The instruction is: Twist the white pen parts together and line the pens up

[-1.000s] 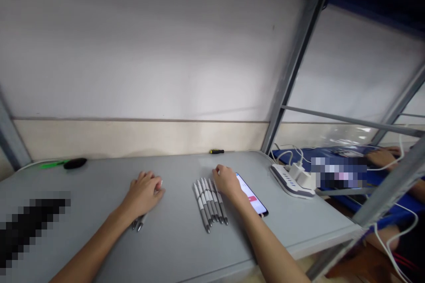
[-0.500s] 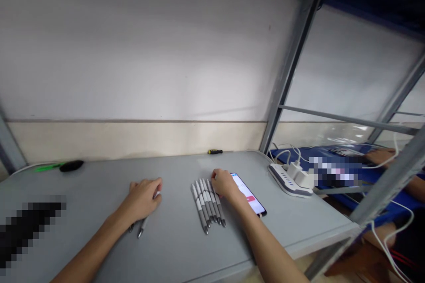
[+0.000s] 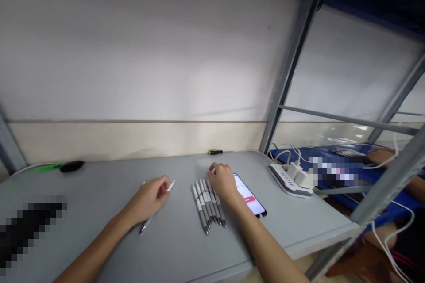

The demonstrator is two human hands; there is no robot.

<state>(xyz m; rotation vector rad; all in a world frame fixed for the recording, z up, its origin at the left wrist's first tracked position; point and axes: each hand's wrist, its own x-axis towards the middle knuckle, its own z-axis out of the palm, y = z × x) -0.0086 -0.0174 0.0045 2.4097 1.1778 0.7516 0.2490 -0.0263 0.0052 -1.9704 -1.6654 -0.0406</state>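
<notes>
Apparently pinching, left hand [image 3: 149, 201]: closed on one pen [image 3: 171, 185] near its white end, perhaps gripped there to leave the rest free; slanted back beneath the hand, with its middle hidden.
Beneath the left hand: likely a second pen [image 3: 143, 183], shown only as a bit of white at the far side and a dark tip at the near side; too covered to be sure.
Right hand [image 3: 223, 181]: curled narrow over the far right end of the row, perhaps to steady it; cannot tell whether gripping, pressing or resting.
Row of pens [image 3: 208, 205]: laid side by side on the desk [image 3: 175, 247], with grey ends nearer, probably aligned to stay together; partly hidden, so hard to count.
Phone [image 3: 255, 203]: lying screen up beside the right arm [image 3: 265, 239], with text too small to read.
</notes>
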